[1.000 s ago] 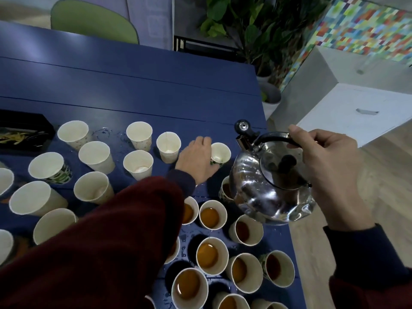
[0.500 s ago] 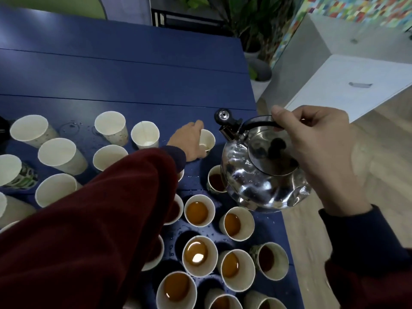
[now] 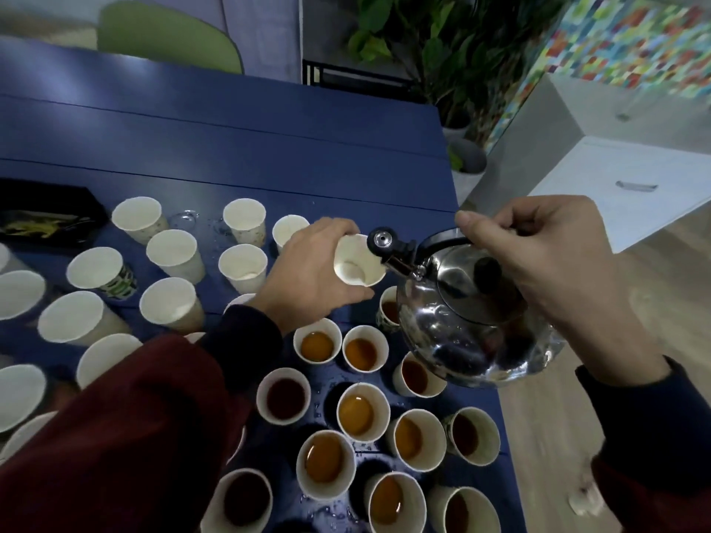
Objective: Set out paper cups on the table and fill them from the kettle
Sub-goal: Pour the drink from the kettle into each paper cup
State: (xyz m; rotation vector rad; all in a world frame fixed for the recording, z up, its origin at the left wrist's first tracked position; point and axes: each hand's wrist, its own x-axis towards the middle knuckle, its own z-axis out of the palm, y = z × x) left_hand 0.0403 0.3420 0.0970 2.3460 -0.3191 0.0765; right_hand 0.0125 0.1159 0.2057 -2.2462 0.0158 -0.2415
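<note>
My left hand [image 3: 307, 275] grips an empty white paper cup [image 3: 356, 263], lifted off the blue table [image 3: 231, 140] and tilted toward the kettle. My right hand [image 3: 538, 259] holds the black handle of a shiny steel kettle [image 3: 469, 325], which hangs above the filled cups with its capped spout [image 3: 384, 244] right at the held cup's rim. Several cups of brown tea [image 3: 356, 411] stand in a cluster at the table's near right corner. Several empty cups [image 3: 175, 255] stand to the left.
A black tray [image 3: 46, 225] with yellow print lies at the table's left. Water drops wet the table among the cups. A green chair [image 3: 169, 40] stands behind the table, potted plants [image 3: 442, 71] and a white cabinet [image 3: 623, 186] to the right. The table's right edge runs beside the filled cups.
My left hand has picked the empty cup up from the table and brought it right, to the spout. The kettle has stayed held above the filled cups.
</note>
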